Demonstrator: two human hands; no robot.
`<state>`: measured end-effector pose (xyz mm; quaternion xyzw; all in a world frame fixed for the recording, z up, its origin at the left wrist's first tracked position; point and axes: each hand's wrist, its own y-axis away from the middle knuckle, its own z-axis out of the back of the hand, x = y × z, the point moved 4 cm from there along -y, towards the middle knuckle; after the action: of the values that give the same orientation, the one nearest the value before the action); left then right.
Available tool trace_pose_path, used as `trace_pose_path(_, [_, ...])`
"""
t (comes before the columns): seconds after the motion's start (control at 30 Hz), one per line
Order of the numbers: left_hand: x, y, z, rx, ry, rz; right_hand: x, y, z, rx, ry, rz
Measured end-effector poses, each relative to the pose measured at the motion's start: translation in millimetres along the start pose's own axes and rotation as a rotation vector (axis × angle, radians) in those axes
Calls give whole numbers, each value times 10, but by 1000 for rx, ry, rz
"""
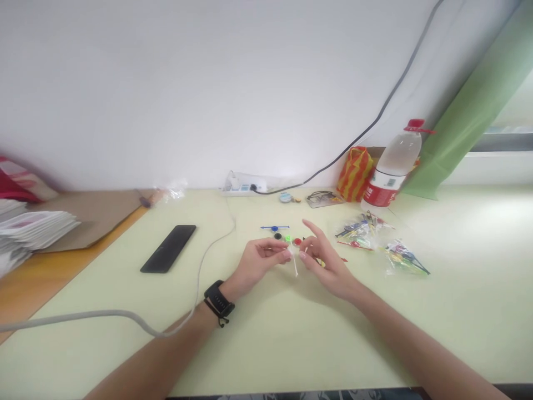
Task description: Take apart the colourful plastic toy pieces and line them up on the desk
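Observation:
My left hand (264, 258) pinches a thin white plastic stick (296, 269) between thumb and fingers, and its lower end points down. Close beside it, my right hand (327, 261) has thumb and fingertips together with the index finger raised; whatever it grips is too small to make out. Just beyond the hands lie a blue arrow-shaped stick with a round hub (275, 228), a small black round piece (278, 236), a green piece (288, 239) and a red round piece (297, 241). Yellow and red bits are partly hidden behind my right hand.
To the right are clear bags of colourful plastic sticks (360, 230), (406, 258) and a large water bottle (391, 166). A black phone (169, 249) and a grey cable (200, 272) lie left. A power strip (244, 186) sits by the wall; papers (37, 233) are far left.

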<state>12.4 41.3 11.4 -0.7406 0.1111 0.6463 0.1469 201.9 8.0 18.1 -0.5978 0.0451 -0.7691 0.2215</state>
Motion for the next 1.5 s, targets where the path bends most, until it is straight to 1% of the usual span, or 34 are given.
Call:
trace_pose_path(0.13, [-8,-2,14,-14,14,2,-3,-1,2,18,-81,-68])
trace_pose_path(0.23, [-1,-8,27,-19,13,5,-10,-38,33,95,-104,-145])
trace_pose_path(0.3, [-7,-13,33,-23,2,1,-25,-65,57,132,-161,-194])
trace_pose_path(0.33, [-13,-15,34,-25,-4,-2,-32,-78,72,121,-191,-214])
trace_pose_path(0.43, [-26,-19,31,-32,-15,-2,-31,-95,108,17,-238,-245])
trace_pose_path(0.5, [-20,-21,25,-34,-16,0,-5,-89,93,-12,-261,-247])
trace_pose_path(0.67, [26,-17,7,-14,-15,3,54,-65,-3,49,-318,-224])
trace_pose_path(0.77, [27,-13,6,-5,3,10,50,-65,-10,33,-327,-213])
trace_pose_path(0.93, [9,-21,12,25,181,61,30,-79,100,-94,-301,-183])
trace_pose_path(1.07, [5,-32,32,26,326,104,-25,-96,198,-182,-258,-194])
trace_pose_path(1.13, [4,-37,54,11,395,129,-63,-106,215,-187,-217,-207])
trace_pose_path(1.2, [-2,-47,85,-11,464,144,-96,-117,220,-176,-118,-204])
trace_pose_path(1.37, [-14,-97,192,-101,577,151,-163,-138,291,-146,322,-114])
trace_pose_path(1.5, [-21,-134,259,-141,595,151,-261,-153,451,-109,600,-141])
